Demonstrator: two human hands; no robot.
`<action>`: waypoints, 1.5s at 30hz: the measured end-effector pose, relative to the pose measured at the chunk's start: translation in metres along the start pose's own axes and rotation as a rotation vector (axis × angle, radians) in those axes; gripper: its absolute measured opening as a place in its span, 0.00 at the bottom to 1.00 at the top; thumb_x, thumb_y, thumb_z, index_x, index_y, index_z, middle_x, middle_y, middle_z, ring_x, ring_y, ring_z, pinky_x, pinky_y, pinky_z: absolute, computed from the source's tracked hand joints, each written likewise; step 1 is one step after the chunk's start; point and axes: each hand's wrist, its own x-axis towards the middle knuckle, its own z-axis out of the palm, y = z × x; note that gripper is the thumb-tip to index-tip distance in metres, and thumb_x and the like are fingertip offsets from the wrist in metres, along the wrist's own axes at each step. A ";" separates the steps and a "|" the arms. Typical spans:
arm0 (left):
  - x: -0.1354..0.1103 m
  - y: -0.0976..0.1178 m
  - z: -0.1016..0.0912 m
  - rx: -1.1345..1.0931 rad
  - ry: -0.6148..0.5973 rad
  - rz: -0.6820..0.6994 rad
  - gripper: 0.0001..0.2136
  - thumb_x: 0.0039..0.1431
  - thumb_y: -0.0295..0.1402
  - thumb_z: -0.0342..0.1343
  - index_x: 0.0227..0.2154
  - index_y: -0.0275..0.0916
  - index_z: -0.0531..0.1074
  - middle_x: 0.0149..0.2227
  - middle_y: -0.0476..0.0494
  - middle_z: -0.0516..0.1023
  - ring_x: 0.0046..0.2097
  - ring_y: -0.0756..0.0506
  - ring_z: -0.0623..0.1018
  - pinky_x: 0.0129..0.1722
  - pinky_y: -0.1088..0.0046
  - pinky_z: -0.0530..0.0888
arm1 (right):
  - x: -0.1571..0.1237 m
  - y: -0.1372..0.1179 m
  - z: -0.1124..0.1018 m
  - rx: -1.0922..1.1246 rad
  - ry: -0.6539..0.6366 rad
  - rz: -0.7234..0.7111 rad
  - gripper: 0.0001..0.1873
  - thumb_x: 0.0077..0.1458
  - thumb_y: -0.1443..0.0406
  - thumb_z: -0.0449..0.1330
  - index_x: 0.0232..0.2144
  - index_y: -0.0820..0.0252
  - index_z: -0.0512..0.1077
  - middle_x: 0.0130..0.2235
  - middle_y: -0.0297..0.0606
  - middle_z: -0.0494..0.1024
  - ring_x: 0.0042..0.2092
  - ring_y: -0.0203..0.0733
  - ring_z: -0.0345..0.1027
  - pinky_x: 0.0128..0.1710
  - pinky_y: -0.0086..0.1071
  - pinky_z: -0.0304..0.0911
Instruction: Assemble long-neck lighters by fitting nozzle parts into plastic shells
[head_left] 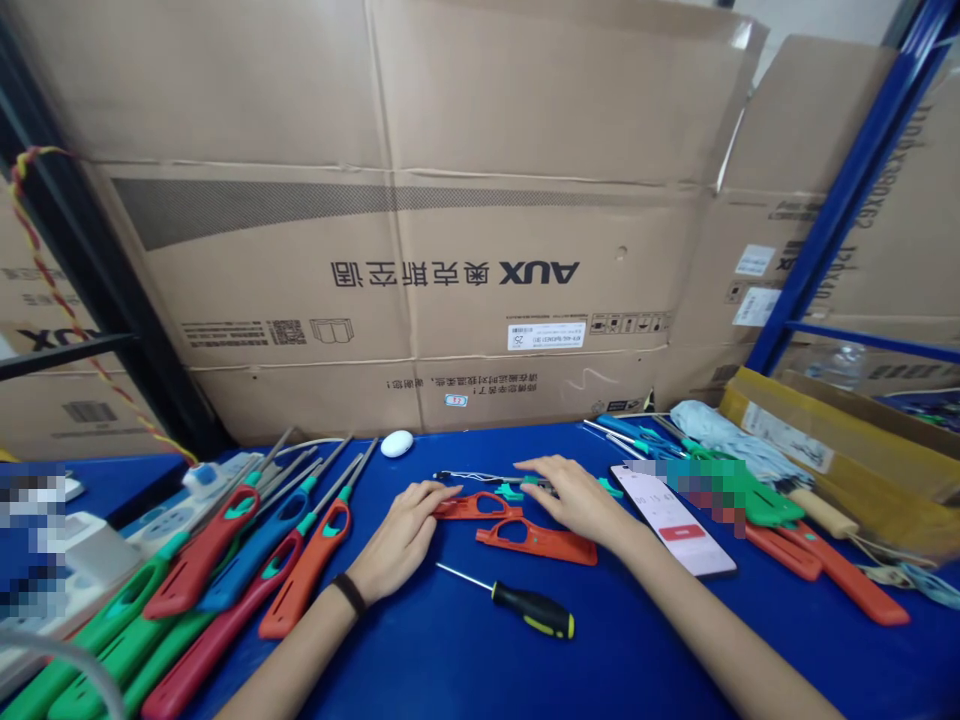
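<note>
My left hand [401,535], with a dark band at the wrist, has its bent fingers on the left end of an orange lighter casing half [480,507]. My right hand [574,497] reaches over a thin metal part and small green pieces [510,491], its thumb and forefinger apart. Its palm partly hides these parts. A second orange casing half [544,541] lies just below that hand. Nearer to me rests a screwdriver [532,608] with a black and yellow handle. Thin wires [472,477] lie between my hands, towards the back.
Several long-necked lighters [306,580] are laid at the left, beside white power strips [161,520]. A phone [675,525] lies right of my right hand. Beyond it are more lighters [847,570] and a yellow-taped box [847,460]. A white oval object [397,443] sits before the cardboard [450,220].
</note>
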 end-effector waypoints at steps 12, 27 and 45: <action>0.002 0.007 0.006 -0.037 0.210 0.040 0.18 0.59 0.23 0.41 0.48 0.44 0.67 0.49 0.42 0.68 0.52 0.42 0.68 0.53 0.62 0.67 | 0.023 0.017 0.015 -0.240 0.081 0.029 0.06 0.61 0.66 0.50 0.38 0.59 0.67 0.38 0.40 0.75 0.40 0.45 0.68 0.39 0.37 0.63; 0.005 0.006 0.008 0.096 0.165 0.074 0.10 0.61 0.38 0.51 0.44 0.44 0.67 0.46 0.46 0.74 0.50 0.43 0.71 0.60 0.50 0.52 | 0.007 -0.008 0.009 -0.029 0.139 -0.157 0.06 0.63 0.64 0.47 0.41 0.55 0.62 0.41 0.37 0.72 0.41 0.41 0.68 0.40 0.34 0.63; 0.004 0.000 0.011 0.073 0.177 0.004 0.15 0.62 0.39 0.49 0.51 0.45 0.63 0.52 0.45 0.72 0.55 0.42 0.69 0.61 0.51 0.54 | 0.005 -0.007 0.008 0.037 0.199 -0.094 0.12 0.64 0.60 0.44 0.47 0.53 0.61 0.48 0.37 0.72 0.48 0.42 0.69 0.45 0.37 0.64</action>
